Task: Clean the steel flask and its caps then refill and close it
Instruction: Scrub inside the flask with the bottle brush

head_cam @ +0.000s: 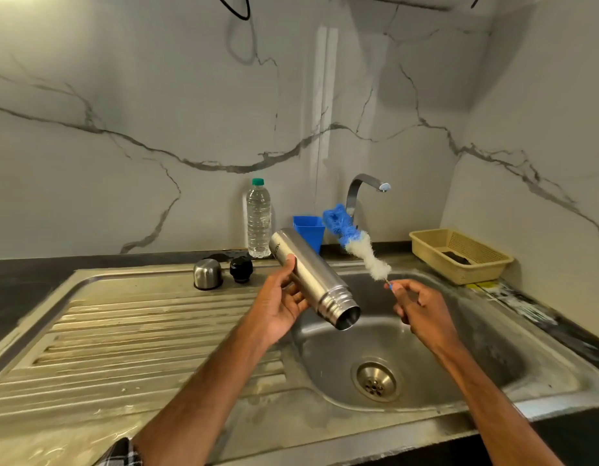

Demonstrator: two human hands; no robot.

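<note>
My left hand [280,302] grips the steel flask [311,275] around its middle, above the sink basin [476,334]. The flask is tilted, its open threaded mouth pointing down and toward me. My right hand [417,306] pinches the thin handle of a bottle brush [357,242] with white and blue bristles, which points up and to the left, outside the flask. The steel outer cap [207,274] and the black inner cap [241,269] stand on the drainboard [130,331] behind the flask.
A plastic water bottle [258,220] with a green cap stands by the wall. A blue container [310,232] is beside it. The tap [362,191] arches over the basin. A beige basket [459,255] sits at the right, with a dark thing inside.
</note>
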